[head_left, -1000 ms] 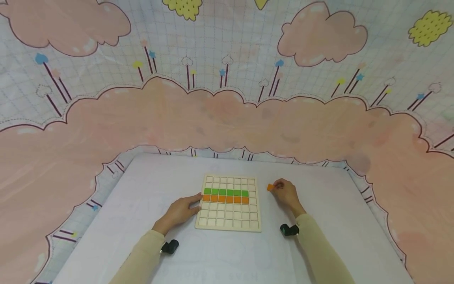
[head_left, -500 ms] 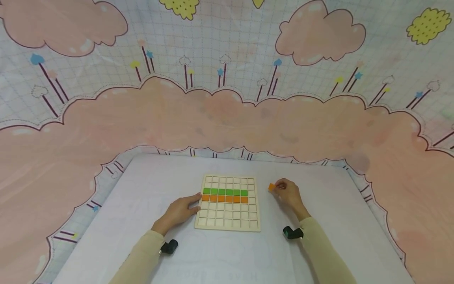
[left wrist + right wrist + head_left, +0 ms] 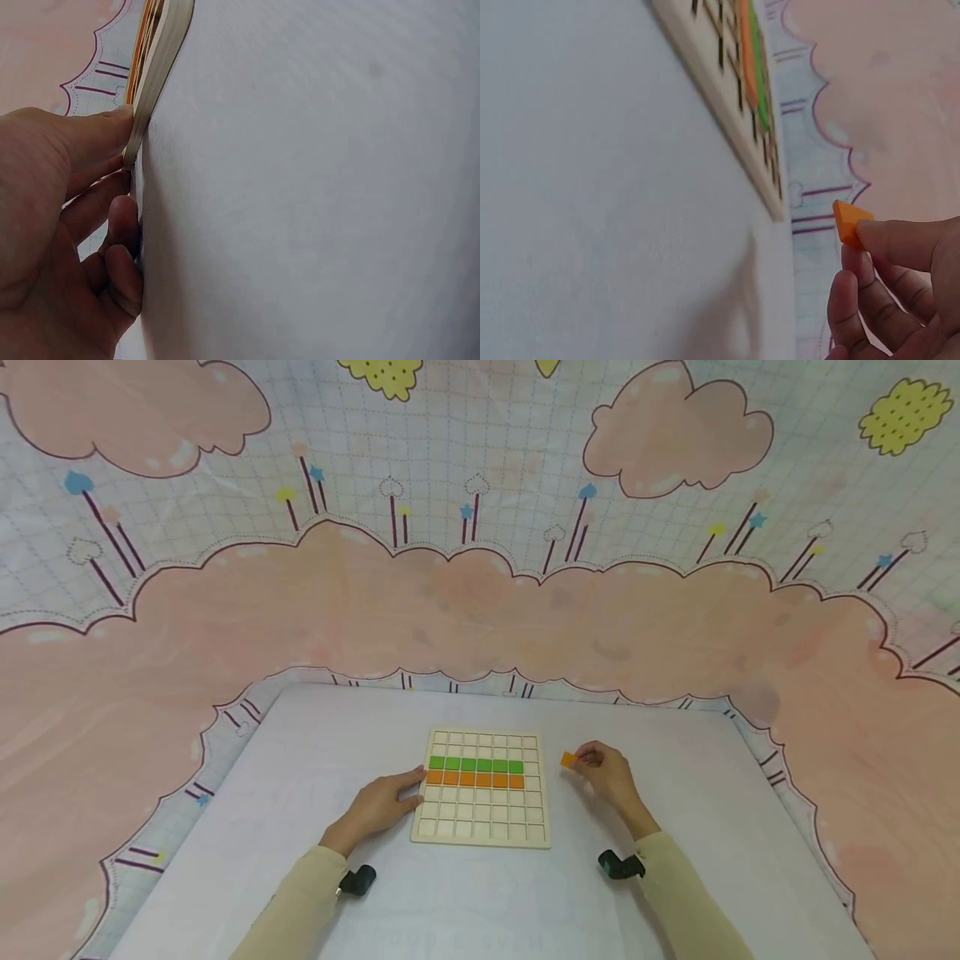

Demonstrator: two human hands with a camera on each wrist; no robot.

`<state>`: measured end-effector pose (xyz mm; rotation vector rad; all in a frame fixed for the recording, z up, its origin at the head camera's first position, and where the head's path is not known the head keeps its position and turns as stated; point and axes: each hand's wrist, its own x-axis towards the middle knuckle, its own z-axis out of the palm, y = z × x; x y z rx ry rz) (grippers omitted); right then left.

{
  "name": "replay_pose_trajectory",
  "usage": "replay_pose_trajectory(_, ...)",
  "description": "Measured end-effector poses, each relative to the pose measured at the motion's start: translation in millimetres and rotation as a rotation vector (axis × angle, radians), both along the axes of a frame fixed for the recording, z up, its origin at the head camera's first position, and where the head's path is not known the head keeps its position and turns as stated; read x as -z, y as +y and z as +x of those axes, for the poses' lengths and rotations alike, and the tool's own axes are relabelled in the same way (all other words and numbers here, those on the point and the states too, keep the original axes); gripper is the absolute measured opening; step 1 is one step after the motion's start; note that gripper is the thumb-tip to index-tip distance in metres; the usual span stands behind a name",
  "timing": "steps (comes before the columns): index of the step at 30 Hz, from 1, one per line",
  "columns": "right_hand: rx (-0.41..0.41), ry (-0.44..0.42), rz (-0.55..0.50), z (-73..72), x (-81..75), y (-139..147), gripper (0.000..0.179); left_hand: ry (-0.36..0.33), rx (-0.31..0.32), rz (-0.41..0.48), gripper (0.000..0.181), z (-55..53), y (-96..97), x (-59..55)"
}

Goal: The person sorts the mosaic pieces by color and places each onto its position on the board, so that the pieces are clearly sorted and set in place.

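Note:
A square wooden grid board [image 3: 480, 827] lies on the white table, with one row of green square tiles [image 3: 476, 765] and one row of orange square tiles [image 3: 476, 779] in its cells. At the board's left edge, my left hand [image 3: 378, 810] touches the side with thumb and index finger spread apart. The left wrist view has the thumb on the board's rim [image 3: 169, 52] and other fingers loosely bent. To the right of the board, my right hand [image 3: 609, 775] pinches a loose orange tile [image 3: 851, 223] between thumb and fingers, held above the table and apart from the board.
The white table [image 3: 480, 902] carries the board near its middle. A patterned cloth wall [image 3: 480, 618] rises behind and at both sides. A black wrist device [image 3: 358, 881] sits at the left cuff and another black device [image 3: 621, 864] at the right cuff.
My right hand first shifts slightly right, then back a little left and nearer, the orange tile still pinched. The left hand and board stay in place; the view shifts slightly.

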<state>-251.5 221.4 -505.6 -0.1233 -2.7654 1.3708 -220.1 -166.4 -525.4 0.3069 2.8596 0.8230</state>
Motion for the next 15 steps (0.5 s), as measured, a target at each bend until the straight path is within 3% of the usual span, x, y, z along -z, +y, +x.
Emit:
replay_pose_trajectory(8, -0.031, 0.029, -0.012, 11.1, -8.4, -11, 0.014, 0.009, 0.006, -0.009, 0.053, -2.3, -1.1, 3.2)
replay_pose_trajectory(15, -0.033, 0.025, 0.0, 13.1, -4.4, -16, 0.014, 0.008, 0.006, -0.008, 0.053, -1.7, -1.5, 3.3)
